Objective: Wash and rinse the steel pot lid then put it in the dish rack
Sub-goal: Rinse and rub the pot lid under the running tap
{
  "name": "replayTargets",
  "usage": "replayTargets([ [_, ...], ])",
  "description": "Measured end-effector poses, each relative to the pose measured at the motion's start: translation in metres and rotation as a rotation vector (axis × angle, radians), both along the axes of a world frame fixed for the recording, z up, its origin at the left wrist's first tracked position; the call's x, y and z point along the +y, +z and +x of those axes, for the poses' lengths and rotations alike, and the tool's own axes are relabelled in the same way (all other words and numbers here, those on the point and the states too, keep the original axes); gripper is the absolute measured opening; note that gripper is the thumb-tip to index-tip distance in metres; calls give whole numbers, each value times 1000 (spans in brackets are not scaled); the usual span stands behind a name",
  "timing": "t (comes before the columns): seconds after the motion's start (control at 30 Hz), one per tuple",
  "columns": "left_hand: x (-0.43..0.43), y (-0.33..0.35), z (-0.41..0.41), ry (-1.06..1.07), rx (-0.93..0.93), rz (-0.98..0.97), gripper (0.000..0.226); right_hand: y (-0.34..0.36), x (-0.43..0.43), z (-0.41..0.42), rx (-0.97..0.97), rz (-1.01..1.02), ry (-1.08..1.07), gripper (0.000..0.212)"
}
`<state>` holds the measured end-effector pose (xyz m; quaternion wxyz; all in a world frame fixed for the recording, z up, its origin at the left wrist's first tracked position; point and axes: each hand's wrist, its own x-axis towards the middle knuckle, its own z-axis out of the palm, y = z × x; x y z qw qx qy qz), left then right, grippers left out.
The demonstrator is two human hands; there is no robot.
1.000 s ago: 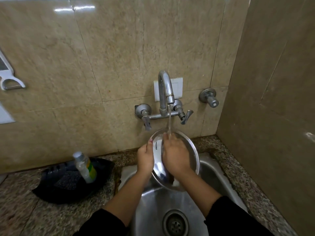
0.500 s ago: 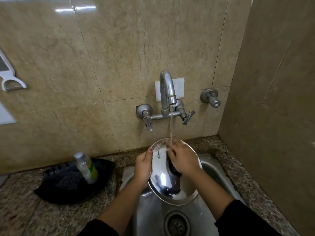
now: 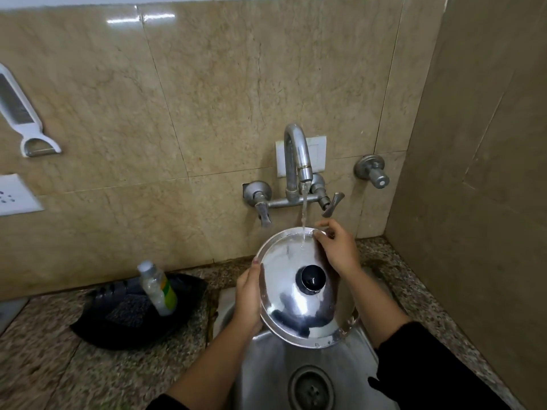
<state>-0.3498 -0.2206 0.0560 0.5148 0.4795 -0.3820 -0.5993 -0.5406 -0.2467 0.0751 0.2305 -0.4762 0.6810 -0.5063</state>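
lid (image 3: 291,306): steel, stiff, light, wet and likely slippery | left hand (image 3: 248,294) grip clasps rim at 9 o'clock | right hand (image 3: 337,250) pinches rim at 1 o'clock | hold rim or knob (image 3: 311,279)

Looks like a home kitchen: steel sink (image 3: 266,377) in a granite counter (image 3: 59,365), wall tap (image 3: 297,161) running, peeler (image 3: 26,119) hanging on tile.

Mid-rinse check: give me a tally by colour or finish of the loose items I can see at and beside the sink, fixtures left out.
Steel: 1, the pot lid, held over the sink by the left hand and right hand.
Black: 1, the tray on the counter.
Clear plastic: 1, the bottle standing in that tray.
White: 1, the peeler on the wall.
Total: 4
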Motion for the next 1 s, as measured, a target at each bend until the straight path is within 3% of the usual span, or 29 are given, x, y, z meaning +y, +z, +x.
replayTargets([
  [0.13,-16,4,13,-231,-331,-107,40,16,-10,0,-48,62,360,11],
  [0.2,-21,7,14,-243,-354,-107,40,22,-12,15,57,127,539,16],
  [0.37,-20,1,14,-79,-296,-81,34,-5,-5,27,652,40,357,35],
  [0.6,-18,-18,27,247,-182,80,34,-70,77,34,796,170,329,62],
  [0.8,-6,-19,15,298,-229,148,40,-100,104,69,792,107,399,61],
  [0.9,-4,-17,17,328,-213,163,35,-100,102,64,916,-16,422,57],
  [1.0,-6,-18,25,299,-180,245,40,-104,109,50,1108,-217,617,56],
])
